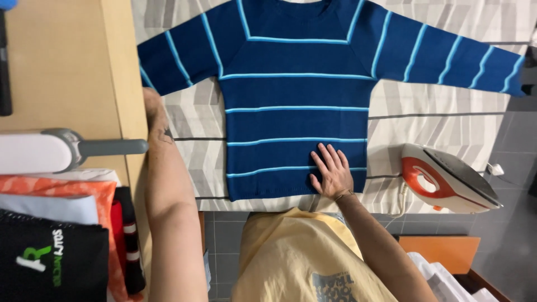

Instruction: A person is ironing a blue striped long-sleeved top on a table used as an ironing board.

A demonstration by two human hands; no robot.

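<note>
Sweater (296, 95) under rt hand (332, 172)

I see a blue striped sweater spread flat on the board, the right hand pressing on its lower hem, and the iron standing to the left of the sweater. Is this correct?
Not quite. The head view shows the iron on the right of the blue striped sweater, not the left. The rest holds: the sweater lies spread flat on the board, and the right hand presses near its lower hem.

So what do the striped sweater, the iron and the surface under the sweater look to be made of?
Sweater: knitted yarn, matte, with visible ribbing; the fibre cannot be told. Iron: glossy white and orange plastic body with a grey, seemingly metal soleplate. Ironing surface cover: woven fabric, matte, printed in a grey zigzag pattern. The right hand lies flat on the sweater.
</note>
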